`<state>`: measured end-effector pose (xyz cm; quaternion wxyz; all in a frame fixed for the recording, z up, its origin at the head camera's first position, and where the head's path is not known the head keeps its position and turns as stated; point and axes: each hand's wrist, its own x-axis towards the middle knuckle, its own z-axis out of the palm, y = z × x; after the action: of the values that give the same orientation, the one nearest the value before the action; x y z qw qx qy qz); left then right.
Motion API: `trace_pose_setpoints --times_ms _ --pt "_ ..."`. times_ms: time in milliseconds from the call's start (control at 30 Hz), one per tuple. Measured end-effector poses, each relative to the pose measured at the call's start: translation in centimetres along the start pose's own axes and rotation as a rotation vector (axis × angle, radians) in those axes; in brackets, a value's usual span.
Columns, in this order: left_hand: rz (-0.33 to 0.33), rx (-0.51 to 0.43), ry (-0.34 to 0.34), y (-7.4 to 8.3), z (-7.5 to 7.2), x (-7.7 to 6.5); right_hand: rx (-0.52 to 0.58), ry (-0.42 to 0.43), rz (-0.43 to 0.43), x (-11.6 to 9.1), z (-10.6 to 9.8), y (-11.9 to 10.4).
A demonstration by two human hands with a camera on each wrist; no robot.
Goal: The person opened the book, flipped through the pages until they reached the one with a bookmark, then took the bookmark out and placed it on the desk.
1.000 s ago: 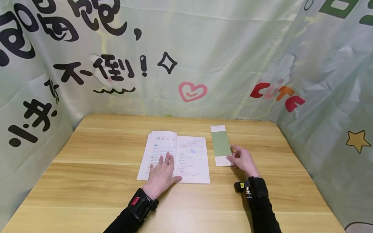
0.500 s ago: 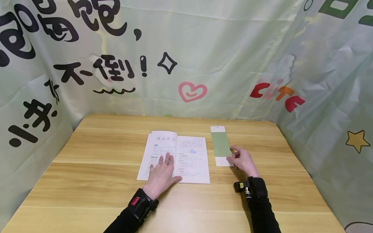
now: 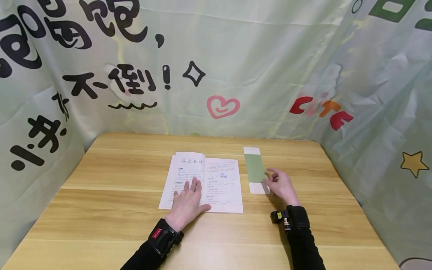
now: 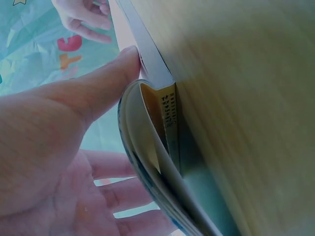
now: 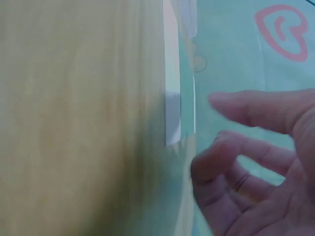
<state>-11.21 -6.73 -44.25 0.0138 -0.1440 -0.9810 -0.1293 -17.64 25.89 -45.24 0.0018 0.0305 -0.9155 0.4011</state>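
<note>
An open book (image 3: 224, 193) lies on the table, its printed pages facing up. My left hand (image 3: 186, 208) rests on the left page with fingers spread, and the thumb reaches over the lower edge near the fold. The left wrist view shows the book's spine (image 4: 170, 110) and its curved pages beside that thumb. To the right of the book, a green card with white ends (image 3: 255, 168) lies lengthwise on the table. My right hand (image 3: 282, 187) is at the card's lower right edge. In the right wrist view its thumb and bent forefinger are apart, with nothing between them.
A wooden table (image 3: 111, 225) carries the book and the card. Behind it and along both sides hangs a pale green printed cloth (image 3: 266, 75). Dark wristbands with small devices sit on both wrists.
My right fingers have come away from the card's lower edge, and the card has shifted slightly toward me and lies on the table. The left hand and the book stay in place.
</note>
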Motion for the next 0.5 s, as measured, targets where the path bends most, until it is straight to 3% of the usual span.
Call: trace_pose_setpoints --times_ms 167,333,500 --pt "0.03 0.007 -0.029 -0.2 -0.3 -0.1 -0.011 0.052 -0.092 -0.3 0.0 -0.4" --pt "0.116 0.029 -0.077 -0.9 -0.9 -0.3 0.018 0.072 -0.164 -0.3 -0.1 -1.1" --pt "0.192 -0.002 -0.123 -1.8 -1.7 -0.4 0.054 0.086 -0.249 0.7 0.7 1.0"
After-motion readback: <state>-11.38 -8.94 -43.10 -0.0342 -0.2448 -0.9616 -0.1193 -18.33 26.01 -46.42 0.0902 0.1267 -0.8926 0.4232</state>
